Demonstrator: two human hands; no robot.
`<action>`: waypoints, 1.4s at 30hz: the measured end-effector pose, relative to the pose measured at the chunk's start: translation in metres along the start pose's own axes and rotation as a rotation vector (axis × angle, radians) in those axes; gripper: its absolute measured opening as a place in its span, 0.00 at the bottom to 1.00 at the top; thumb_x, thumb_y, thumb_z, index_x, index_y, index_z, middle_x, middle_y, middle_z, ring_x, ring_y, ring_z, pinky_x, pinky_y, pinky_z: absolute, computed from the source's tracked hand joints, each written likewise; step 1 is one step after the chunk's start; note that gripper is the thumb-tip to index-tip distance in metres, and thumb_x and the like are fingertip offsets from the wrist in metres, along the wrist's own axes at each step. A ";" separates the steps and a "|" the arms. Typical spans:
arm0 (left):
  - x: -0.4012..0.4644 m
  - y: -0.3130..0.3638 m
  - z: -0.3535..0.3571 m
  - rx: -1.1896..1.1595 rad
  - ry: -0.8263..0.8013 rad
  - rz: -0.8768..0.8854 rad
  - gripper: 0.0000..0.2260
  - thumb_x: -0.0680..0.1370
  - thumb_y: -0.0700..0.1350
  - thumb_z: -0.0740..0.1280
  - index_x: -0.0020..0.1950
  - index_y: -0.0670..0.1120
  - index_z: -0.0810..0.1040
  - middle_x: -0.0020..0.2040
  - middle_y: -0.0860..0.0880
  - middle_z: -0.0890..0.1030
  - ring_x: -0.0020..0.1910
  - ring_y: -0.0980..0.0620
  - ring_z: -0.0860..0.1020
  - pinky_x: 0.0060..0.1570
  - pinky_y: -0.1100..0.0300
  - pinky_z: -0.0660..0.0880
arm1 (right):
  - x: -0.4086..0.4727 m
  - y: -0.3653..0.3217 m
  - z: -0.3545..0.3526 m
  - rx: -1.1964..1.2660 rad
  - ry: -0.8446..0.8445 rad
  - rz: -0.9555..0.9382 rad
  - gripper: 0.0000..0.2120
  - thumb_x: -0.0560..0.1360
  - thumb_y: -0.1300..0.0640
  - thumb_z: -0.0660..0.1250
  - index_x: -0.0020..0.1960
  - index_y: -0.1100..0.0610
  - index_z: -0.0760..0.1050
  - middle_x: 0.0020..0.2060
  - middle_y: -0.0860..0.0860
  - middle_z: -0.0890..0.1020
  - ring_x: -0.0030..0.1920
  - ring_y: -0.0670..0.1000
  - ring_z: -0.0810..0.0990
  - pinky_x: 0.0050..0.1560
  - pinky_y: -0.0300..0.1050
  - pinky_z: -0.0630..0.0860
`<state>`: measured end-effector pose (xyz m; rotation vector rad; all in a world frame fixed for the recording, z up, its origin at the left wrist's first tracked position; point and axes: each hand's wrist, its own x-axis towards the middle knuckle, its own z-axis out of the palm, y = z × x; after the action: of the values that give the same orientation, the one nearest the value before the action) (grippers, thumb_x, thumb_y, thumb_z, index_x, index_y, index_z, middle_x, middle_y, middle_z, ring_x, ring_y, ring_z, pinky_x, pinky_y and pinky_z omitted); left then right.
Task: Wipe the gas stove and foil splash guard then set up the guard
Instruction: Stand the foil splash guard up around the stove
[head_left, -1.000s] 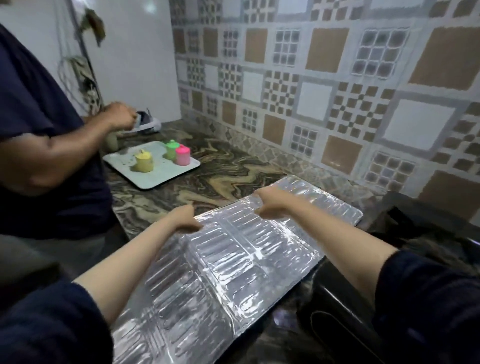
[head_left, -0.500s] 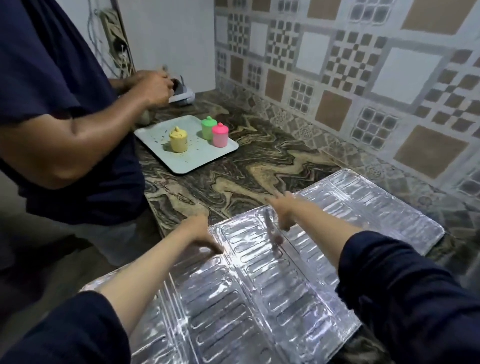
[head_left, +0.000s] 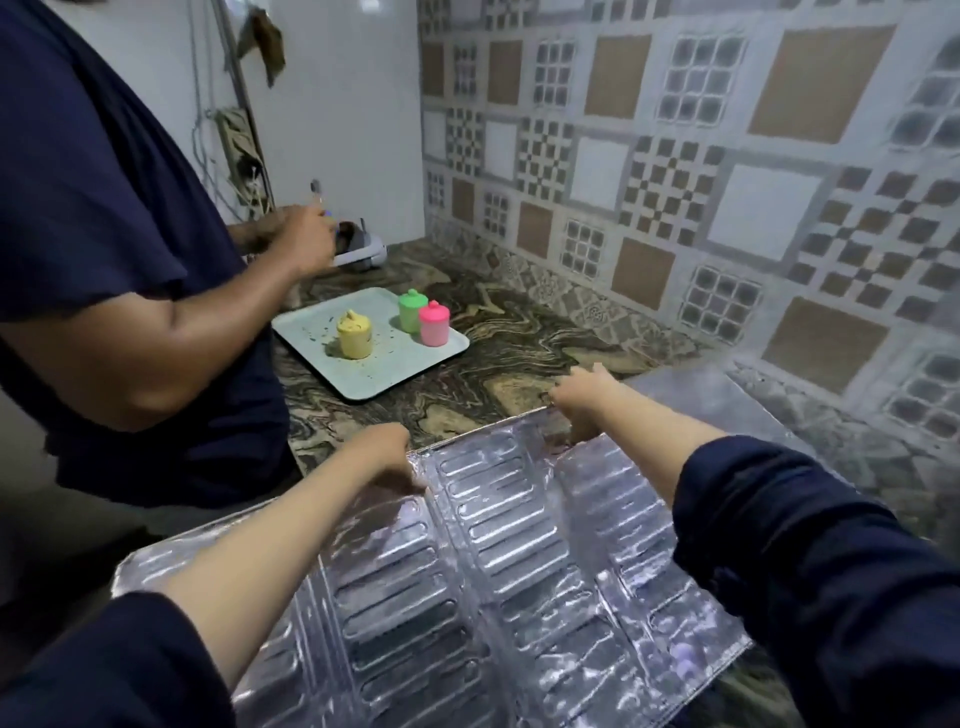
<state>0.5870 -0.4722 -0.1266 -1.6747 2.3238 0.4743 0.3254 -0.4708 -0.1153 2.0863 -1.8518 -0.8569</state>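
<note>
Left hand (head_left: 387, 451): fingers curled over the far edge of the foil splash guard (head_left: 483, 561), gripping it near a fold line. Right hand (head_left: 584, 402): likewise curled, pinching the same far edge further toward the tiled wall (head_left: 675, 182). Both hands sit on the guard itself, the right the farther out.

The guard lies opened out and nearly flat on the table (head_left: 467, 384), directly below both forearms. Its long axis runs from the near left corner toward the wall at right, with fold creases running crosswise. Judgement: standing it up turns on lifting this held edge.

Beyond, well apart, a tray (head_left: 374, 384) carries three small lidded pots; a second person stands alongside. The stove is not in view. No legible brand, label or writing found.
</note>
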 end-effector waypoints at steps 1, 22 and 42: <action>-0.003 0.000 -0.012 0.001 0.019 -0.004 0.23 0.71 0.56 0.74 0.56 0.39 0.77 0.53 0.43 0.80 0.53 0.44 0.79 0.49 0.53 0.74 | -0.005 0.011 -0.010 -0.004 0.021 0.015 0.30 0.72 0.39 0.68 0.68 0.53 0.68 0.64 0.53 0.74 0.66 0.57 0.70 0.65 0.60 0.65; -0.085 0.093 -0.225 -0.283 0.486 0.181 0.06 0.74 0.37 0.67 0.37 0.39 0.73 0.38 0.42 0.76 0.39 0.45 0.74 0.31 0.58 0.68 | -0.156 0.161 -0.126 0.140 0.814 0.355 0.12 0.78 0.52 0.61 0.57 0.59 0.70 0.51 0.58 0.80 0.50 0.60 0.78 0.51 0.51 0.71; -0.085 0.316 -0.179 -1.080 0.101 0.747 0.13 0.70 0.27 0.52 0.39 0.41 0.72 0.33 0.43 0.72 0.31 0.46 0.72 0.26 0.64 0.70 | -0.320 0.242 0.020 0.176 0.701 0.874 0.13 0.73 0.63 0.64 0.58 0.61 0.72 0.55 0.59 0.78 0.56 0.62 0.74 0.56 0.56 0.68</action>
<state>0.3129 -0.3769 0.1084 -0.9508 2.9217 2.1044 0.1025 -0.2027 0.0841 1.1426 -2.0920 0.2281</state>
